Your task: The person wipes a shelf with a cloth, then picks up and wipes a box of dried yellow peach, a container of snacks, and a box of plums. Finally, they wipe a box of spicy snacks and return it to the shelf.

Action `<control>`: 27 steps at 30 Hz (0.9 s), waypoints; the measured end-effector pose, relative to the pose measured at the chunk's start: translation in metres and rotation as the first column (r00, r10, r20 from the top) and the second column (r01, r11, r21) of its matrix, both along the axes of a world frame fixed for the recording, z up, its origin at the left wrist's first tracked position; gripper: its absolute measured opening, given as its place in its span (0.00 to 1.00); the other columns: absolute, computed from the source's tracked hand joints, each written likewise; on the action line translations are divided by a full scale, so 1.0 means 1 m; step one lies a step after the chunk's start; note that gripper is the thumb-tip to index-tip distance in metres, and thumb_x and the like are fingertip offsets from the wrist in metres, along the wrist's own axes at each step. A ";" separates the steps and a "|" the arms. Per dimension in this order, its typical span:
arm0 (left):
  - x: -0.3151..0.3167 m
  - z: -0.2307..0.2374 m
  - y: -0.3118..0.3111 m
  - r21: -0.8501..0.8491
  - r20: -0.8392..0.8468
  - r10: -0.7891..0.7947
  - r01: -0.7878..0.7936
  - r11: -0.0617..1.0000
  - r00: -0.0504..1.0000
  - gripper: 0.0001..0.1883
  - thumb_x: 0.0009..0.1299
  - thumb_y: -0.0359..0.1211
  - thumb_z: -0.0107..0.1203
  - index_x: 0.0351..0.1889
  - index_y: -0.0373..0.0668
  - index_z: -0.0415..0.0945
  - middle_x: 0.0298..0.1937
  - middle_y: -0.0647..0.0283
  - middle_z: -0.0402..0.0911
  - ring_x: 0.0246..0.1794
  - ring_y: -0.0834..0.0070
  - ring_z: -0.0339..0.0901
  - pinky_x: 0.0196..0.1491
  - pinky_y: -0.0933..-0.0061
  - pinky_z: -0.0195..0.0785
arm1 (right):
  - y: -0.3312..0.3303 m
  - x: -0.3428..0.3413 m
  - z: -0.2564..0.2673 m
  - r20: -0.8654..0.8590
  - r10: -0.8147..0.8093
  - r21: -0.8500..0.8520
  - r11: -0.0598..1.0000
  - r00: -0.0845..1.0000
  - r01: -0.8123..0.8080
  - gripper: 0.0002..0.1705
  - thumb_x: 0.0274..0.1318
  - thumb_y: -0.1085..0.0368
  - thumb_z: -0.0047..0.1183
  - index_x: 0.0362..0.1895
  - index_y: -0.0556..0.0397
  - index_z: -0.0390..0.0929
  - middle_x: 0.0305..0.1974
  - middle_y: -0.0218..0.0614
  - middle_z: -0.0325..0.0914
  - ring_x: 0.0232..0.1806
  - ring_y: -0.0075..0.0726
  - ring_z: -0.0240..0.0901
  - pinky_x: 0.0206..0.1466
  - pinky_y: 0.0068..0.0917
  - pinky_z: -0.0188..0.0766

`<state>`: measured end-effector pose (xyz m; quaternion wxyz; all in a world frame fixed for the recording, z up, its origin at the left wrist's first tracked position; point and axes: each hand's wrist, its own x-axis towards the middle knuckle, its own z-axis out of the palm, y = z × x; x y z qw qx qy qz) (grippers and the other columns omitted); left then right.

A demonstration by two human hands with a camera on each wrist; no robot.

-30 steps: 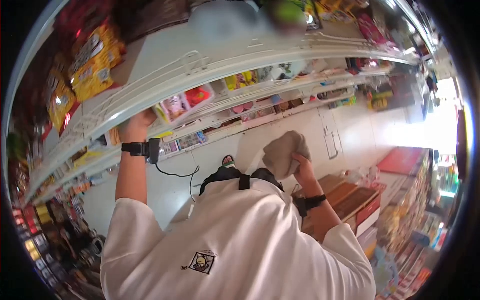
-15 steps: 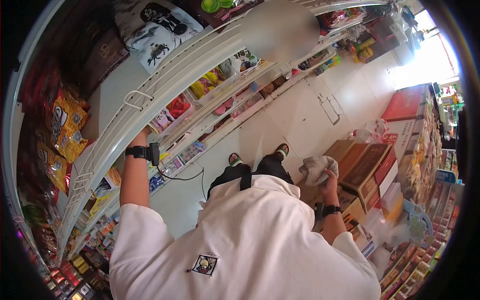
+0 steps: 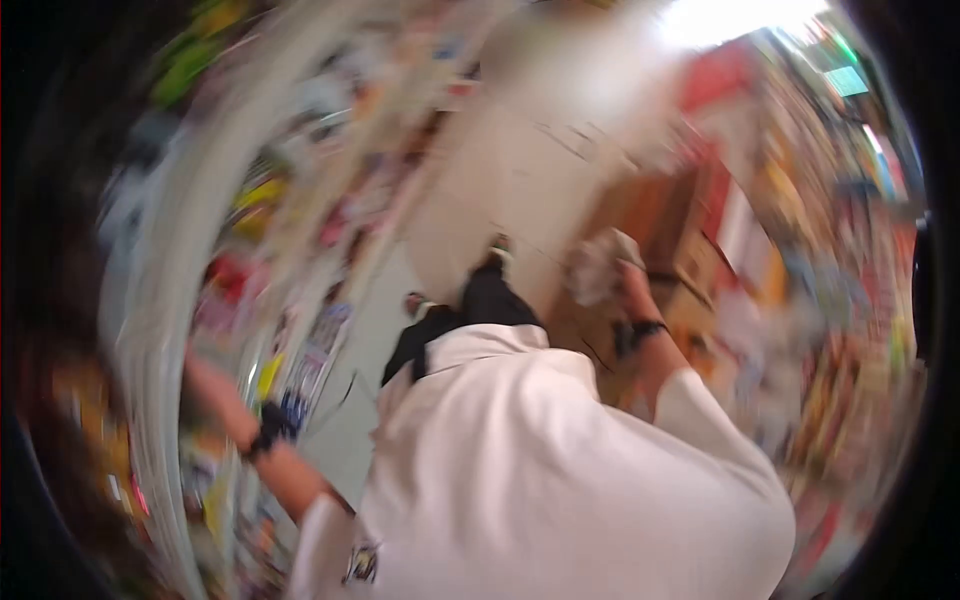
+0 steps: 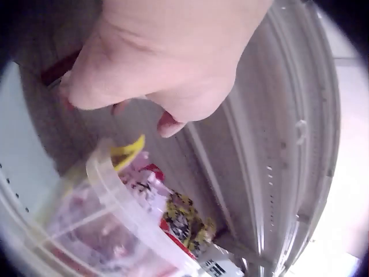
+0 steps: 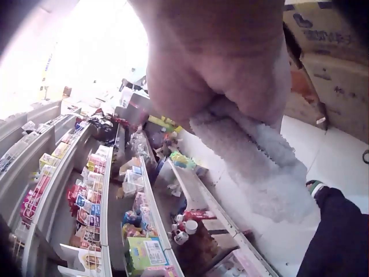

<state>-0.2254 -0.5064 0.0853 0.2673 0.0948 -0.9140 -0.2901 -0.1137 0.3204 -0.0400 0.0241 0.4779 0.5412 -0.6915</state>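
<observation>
In the left wrist view my left hand (image 4: 167, 63) is over a shelf (image 4: 256, 144), its fingers loosely bent with nothing visible between them. Just below the fingertips stands a clear plastic tub (image 4: 105, 179) holding packets (image 4: 187, 216), some pink, one with yellow and black print. The head view is blurred, and there the front rail of the shelf hides most of that hand. Out at the other side, my right hand (image 5: 219, 75) grips a grey fluffy cloth (image 5: 259, 173), which hangs down from the fingers.
Cardboard boxes (image 3: 650, 215) are stacked on the floor beside my right arm. Along my left runs a long rack with a white rail (image 3: 165, 300) and several tiers of packaged goods. Tiled floor (image 3: 470, 180) lies between rack and boxes, with my feet on it.
The head view has swung round, so the rack now runs more steeply up the left side. The left hand stays at the shelf; the cloth stays in the right hand, over by the boxes.
</observation>
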 end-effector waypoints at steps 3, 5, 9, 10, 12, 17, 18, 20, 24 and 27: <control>0.004 0.035 0.117 0.105 -0.277 0.007 0.023 0.994 0.961 0.15 0.75 0.32 0.48 0.53 0.32 0.74 0.50 0.55 0.79 0.41 0.69 0.73 0.47 0.65 0.67 | -0.019 0.045 0.036 0.165 -0.095 0.224 0.973 0.982 0.057 0.17 0.54 0.65 0.56 0.47 0.57 0.81 0.40 0.36 0.80 0.42 0.39 0.76 0.47 0.38 0.73; 0.003 0.012 0.184 0.788 0.023 -0.019 -0.007 0.615 1.000 0.13 0.74 0.30 0.48 0.52 0.34 0.74 0.41 0.64 0.75 0.32 0.78 0.66 0.37 0.74 0.61 | -0.036 0.089 0.058 0.133 -0.068 0.275 0.961 0.989 0.029 0.20 0.48 0.70 0.54 0.48 0.59 0.80 0.41 0.37 0.81 0.46 0.40 0.76 0.52 0.39 0.72; 0.005 0.030 0.342 0.904 0.288 -0.755 0.092 0.417 0.590 0.12 0.73 0.32 0.57 0.53 0.42 0.73 0.29 0.74 0.65 0.24 0.88 0.58 0.26 0.85 0.50 | -0.060 0.172 0.083 -0.016 0.183 0.404 0.901 0.983 -0.162 0.33 0.43 0.75 0.50 0.60 0.59 0.73 0.54 0.37 0.77 0.60 0.38 0.71 0.65 0.34 0.65; 0.003 0.033 0.364 0.888 0.299 -0.846 0.196 0.416 0.442 0.13 0.73 0.32 0.57 0.53 0.42 0.73 0.29 0.74 0.67 0.24 0.89 0.58 0.25 0.85 0.50 | -0.073 0.189 0.086 -0.024 0.141 0.405 0.906 0.990 -0.120 0.33 0.43 0.75 0.50 0.60 0.59 0.73 0.54 0.37 0.77 0.60 0.38 0.71 0.65 0.34 0.65; 0.000 0.044 0.407 0.864 0.316 -0.917 0.326 0.385 0.245 0.13 0.73 0.32 0.57 0.54 0.42 0.73 0.29 0.75 0.68 0.24 0.90 0.58 0.24 0.85 0.49 | -0.098 0.225 0.092 0.036 0.149 0.284 0.947 0.988 -0.153 0.37 0.42 0.77 0.48 0.64 0.56 0.70 0.59 0.37 0.74 0.64 0.35 0.67 0.70 0.31 0.59; 0.008 0.065 0.531 0.910 0.257 -0.886 0.406 0.087 -0.385 0.14 0.71 0.31 0.60 0.53 0.39 0.74 0.27 0.72 0.73 0.28 0.88 0.68 0.31 0.83 0.61 | -0.149 0.289 0.094 0.172 0.056 0.206 0.974 0.983 -0.092 0.39 0.43 0.76 0.48 0.66 0.55 0.68 0.60 0.40 0.74 0.65 0.37 0.67 0.69 0.32 0.60; 0.013 0.059 0.556 0.900 0.263 -0.874 0.430 0.069 -0.408 0.14 0.71 0.31 0.60 0.53 0.39 0.74 0.27 0.72 0.73 0.28 0.88 0.68 0.31 0.83 0.61 | -0.157 0.303 0.090 0.249 0.045 0.133 0.988 0.968 -0.080 0.39 0.43 0.75 0.49 0.67 0.54 0.68 0.61 0.41 0.74 0.65 0.39 0.67 0.70 0.33 0.60; 0.028 0.045 0.605 0.868 0.331 -0.737 0.496 -0.006 -0.589 0.15 0.72 0.34 0.58 0.54 0.38 0.75 0.33 0.67 0.79 0.34 0.83 0.74 0.39 0.78 0.68 | -0.179 0.334 0.055 0.338 0.070 0.217 0.965 0.939 -0.150 0.39 0.47 0.68 0.59 0.68 0.53 0.68 0.63 0.45 0.73 0.66 0.42 0.67 0.69 0.34 0.61; 0.077 0.039 0.701 0.845 0.400 -0.561 0.529 -0.080 -0.725 0.16 0.72 0.34 0.56 0.57 0.43 0.75 0.36 0.69 0.79 0.39 0.82 0.75 0.41 0.78 0.68 | -0.217 0.376 0.036 0.259 0.006 0.206 0.977 0.966 -0.062 0.32 0.46 0.57 0.67 0.55 0.55 0.76 0.49 0.49 0.81 0.54 0.47 0.77 0.57 0.38 0.70; 0.114 0.003 0.770 0.852 0.453 -0.465 0.522 -0.024 -0.761 0.17 0.72 0.34 0.56 0.57 0.42 0.75 0.40 0.68 0.81 0.42 0.80 0.77 0.44 0.76 0.70 | -0.241 0.413 0.009 0.119 -0.089 0.144 0.987 0.989 0.071 0.36 0.43 0.53 0.70 0.57 0.53 0.75 0.52 0.48 0.81 0.56 0.45 0.77 0.58 0.39 0.70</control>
